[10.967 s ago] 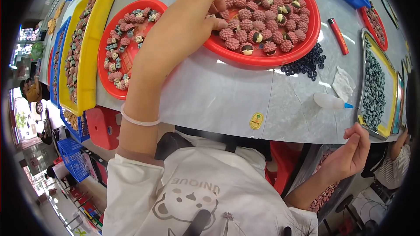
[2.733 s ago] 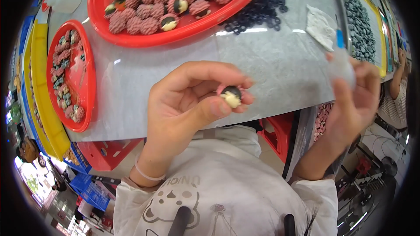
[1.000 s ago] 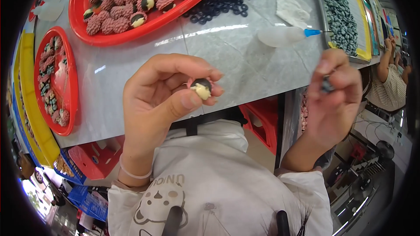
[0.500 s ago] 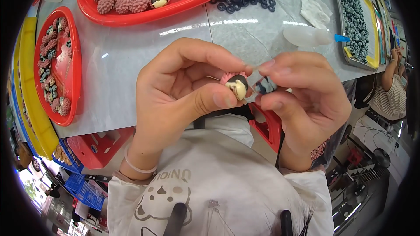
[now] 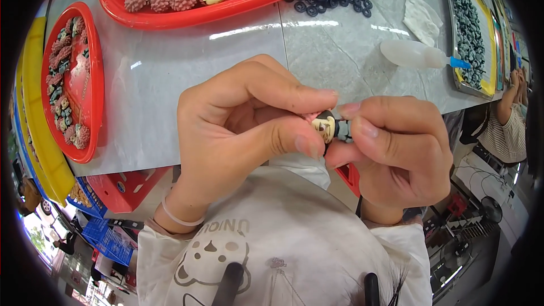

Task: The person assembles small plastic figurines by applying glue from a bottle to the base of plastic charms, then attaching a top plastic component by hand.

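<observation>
Between thumb and forefinger, my left hand pinches a small figurine head with a cream face, black band and pink knobbly top. My right hand pinches a small grey-blue figurine body. The body meets the underside of the head; whether it is seated cannot be seen. Fingers cover parts of both pieces. Beyond my hands, a big red tray holds many pink-topped heads. On the left, a smaller red oval tray contains more pink heads and dark pieces.
A pile of dark blue rings lies behind the hands. To the right are a clear squeeze bottle with a blue tip, a crumpled white tissue, and a tray of grey-green pieces. Yellow trays line the left. Another person is at far right.
The body in my right hand has turned and come up against the head. The head has turned and shifted slightly right. The table's things appear a little displaced from a small view shift.
</observation>
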### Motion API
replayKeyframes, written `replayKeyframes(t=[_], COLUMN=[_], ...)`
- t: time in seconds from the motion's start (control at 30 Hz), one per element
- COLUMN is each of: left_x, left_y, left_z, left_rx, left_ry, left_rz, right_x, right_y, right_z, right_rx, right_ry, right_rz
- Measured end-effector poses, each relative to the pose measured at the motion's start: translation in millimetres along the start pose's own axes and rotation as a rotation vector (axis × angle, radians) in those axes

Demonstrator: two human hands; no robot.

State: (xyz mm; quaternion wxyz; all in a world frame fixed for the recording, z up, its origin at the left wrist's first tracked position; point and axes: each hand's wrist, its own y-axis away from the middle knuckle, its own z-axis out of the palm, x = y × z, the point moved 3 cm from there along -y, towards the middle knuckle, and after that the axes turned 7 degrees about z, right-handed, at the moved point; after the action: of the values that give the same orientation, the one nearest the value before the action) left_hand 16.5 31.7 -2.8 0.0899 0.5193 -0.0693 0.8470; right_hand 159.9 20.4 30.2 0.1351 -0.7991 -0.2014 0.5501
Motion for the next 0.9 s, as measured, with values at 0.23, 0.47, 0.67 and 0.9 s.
replayKeyframes(t=[0.23,0.47,0.67,0.9], left_x=[5.2,104.6,146.0,126.7], left_y=[7.1,25.4,63.7,27.2], left_z=[6.9,-83.0,-144.1,-169.7], left_rx=[-0.008,0.368,0.488,0.433], left_ry=[0.187,-1.011,-1.785,-1.705], left_rz=[-0.033,0.405,0.024,0.050], right_x=[-16.3,6.3,6.8,-1.1], right_y=[-6.4,19.7,15.1,11.5], right_z=[-6.2,-25.3,-20.0,-15.8], right_rx=[-0.268,0.050,0.091,0.052], right_ry=[0.254,0.248,0.156,0.101], right_rz=[-0.133,0.037,0.134,0.117])
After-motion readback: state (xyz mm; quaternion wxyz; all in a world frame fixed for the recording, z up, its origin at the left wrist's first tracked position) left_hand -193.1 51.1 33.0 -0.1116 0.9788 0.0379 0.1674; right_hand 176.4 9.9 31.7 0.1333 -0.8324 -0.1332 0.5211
